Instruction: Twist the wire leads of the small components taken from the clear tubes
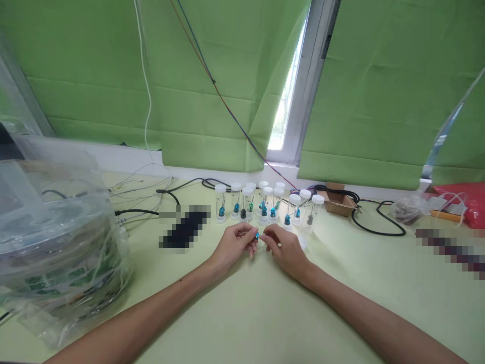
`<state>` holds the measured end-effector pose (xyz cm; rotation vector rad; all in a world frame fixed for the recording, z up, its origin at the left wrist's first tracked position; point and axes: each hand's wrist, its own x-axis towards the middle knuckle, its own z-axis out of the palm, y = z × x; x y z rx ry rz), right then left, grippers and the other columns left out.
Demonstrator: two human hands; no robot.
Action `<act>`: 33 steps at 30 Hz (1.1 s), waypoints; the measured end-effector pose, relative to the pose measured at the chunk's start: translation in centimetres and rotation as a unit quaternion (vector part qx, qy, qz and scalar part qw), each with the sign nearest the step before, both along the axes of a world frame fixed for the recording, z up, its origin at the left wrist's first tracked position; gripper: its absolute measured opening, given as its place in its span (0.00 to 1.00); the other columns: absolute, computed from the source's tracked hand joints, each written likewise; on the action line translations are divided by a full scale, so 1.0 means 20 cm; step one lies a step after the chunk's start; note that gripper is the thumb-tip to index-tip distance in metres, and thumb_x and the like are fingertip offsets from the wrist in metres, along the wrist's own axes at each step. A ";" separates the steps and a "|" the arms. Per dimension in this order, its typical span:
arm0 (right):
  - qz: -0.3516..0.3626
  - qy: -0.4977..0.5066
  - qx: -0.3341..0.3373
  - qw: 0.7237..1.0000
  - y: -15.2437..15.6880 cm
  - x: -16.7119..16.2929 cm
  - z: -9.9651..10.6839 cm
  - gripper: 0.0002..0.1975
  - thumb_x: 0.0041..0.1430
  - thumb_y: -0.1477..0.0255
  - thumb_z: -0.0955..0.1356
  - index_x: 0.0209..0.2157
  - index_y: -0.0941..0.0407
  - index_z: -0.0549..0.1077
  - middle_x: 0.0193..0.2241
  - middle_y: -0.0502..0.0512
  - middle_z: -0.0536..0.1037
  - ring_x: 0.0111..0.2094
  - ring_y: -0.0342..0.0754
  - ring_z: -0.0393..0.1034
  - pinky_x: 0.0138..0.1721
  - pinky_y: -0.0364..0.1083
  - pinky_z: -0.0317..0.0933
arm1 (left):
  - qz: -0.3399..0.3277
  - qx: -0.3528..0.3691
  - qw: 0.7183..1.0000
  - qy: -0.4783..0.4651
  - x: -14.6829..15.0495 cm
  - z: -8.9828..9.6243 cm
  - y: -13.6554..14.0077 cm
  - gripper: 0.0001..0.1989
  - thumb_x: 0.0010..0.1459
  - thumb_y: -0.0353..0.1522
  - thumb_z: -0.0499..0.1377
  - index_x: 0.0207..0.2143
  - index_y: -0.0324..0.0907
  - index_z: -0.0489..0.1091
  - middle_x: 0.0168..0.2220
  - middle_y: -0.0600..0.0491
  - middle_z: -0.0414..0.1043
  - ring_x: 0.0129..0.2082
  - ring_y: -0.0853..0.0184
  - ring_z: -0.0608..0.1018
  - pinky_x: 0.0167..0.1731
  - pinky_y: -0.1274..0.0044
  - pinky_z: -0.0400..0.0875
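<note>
Between thumb and fingers my left hand (pixel 237 242) pinches a small shiny blue part (pixel 257 235), too small to name more exactly. My right hand (pixel 284 247) is closed in a pinch just to the right of that part; what its fingertips hold is hidden. Just beyond both hands stand several clear vials with white caps, among them a left one (pixel 221 202) and a right one (pixel 313 215). Most contain a small blue piece with thin pins; a couple of pieces look dark grey. A white cap or lid (pixel 302 241) lies partly behind my right hand.
A large plastic-wrapped stack of reels (pixel 64 242) fills the left side of the table (pixel 257 313). Black cables (pixel 379 230) and an open cardboard box (pixel 339 202) lie at the back right, near a red bag (pixel 466 199). Green blinds (pixel 212 116) hang behind.
</note>
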<state>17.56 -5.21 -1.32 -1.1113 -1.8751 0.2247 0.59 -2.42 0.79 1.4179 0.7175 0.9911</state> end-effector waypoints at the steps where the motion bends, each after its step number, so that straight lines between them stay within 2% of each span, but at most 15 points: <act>1: 0.004 0.021 -0.018 1.000 0.00 -0.01 0.00 0.10 0.65 0.64 0.62 0.33 0.54 0.67 0.23 0.49 0.73 0.22 0.43 0.66 0.26 0.43 0.61 | 0.001 -0.001 1.000 -0.003 0.00 0.00 0.00 0.15 0.51 0.42 0.63 0.27 0.38 0.70 0.23 0.54 0.70 0.22 0.70 0.72 0.22 0.78 0.67; 6: 0.029 0.151 -0.108 0.982 -0.01 -0.04 0.01 0.13 0.64 0.59 0.62 0.31 0.54 0.66 0.18 0.45 0.69 0.16 0.42 0.64 0.17 0.41 0.59 | 0.010 0.008 1.000 0.003 0.00 0.00 0.00 0.15 0.52 0.42 0.63 0.29 0.38 0.69 0.22 0.53 0.71 0.22 0.69 0.74 0.26 0.75 0.71; 10: 0.059 0.258 -0.187 0.946 0.00 -0.06 0.01 0.17 0.60 0.54 0.63 0.29 0.54 0.63 0.18 0.45 0.69 0.13 0.42 0.66 0.10 0.40 0.56 | 0.010 0.038 0.999 0.018 0.00 0.00 0.00 0.13 0.54 0.40 0.61 0.31 0.39 0.69 0.22 0.53 0.73 0.22 0.68 0.75 0.29 0.74 0.71; 15: 0.085 0.329 -0.260 0.904 0.00 -0.07 0.03 0.20 0.56 0.51 0.65 0.28 0.55 0.62 0.15 0.44 0.69 0.12 0.43 0.67 0.09 0.39 0.57 | 0.005 0.074 0.997 0.037 -0.01 -0.02 0.01 0.12 0.55 0.40 0.60 0.34 0.40 0.69 0.25 0.53 0.74 0.25 0.67 0.77 0.33 0.73 0.72; 20: 0.085 0.356 -0.267 0.892 -0.01 -0.07 0.05 0.20 0.55 0.53 0.67 0.29 0.55 0.63 0.16 0.45 0.70 0.13 0.43 0.68 0.10 0.39 0.58 | 0.017 0.057 0.998 0.029 0.00 -0.01 0.01 0.12 0.54 0.40 0.62 0.34 0.40 0.68 0.27 0.53 0.74 0.26 0.66 0.77 0.34 0.72 0.72; 26: 0.102 0.332 -0.227 0.910 -0.03 -0.07 0.05 0.16 0.53 0.60 0.71 0.35 0.55 0.64 0.20 0.45 0.72 0.19 0.44 0.70 0.17 0.41 0.64 | 0.039 0.032 0.999 -0.007 0.00 0.01 0.01 0.13 0.52 0.39 0.63 0.33 0.39 0.68 0.24 0.54 0.72 0.26 0.67 0.76 0.32 0.73 0.72; 33: 0.112 0.319 -0.210 0.917 -0.02 -0.06 0.03 0.14 0.53 0.62 0.71 0.34 0.55 0.64 0.19 0.44 0.71 0.18 0.43 0.69 0.17 0.41 0.64 | 0.038 0.026 0.999 -0.001 -0.01 0.02 0.00 0.12 0.51 0.38 0.64 0.33 0.39 0.69 0.25 0.54 0.72 0.23 0.69 0.74 0.32 0.73 0.70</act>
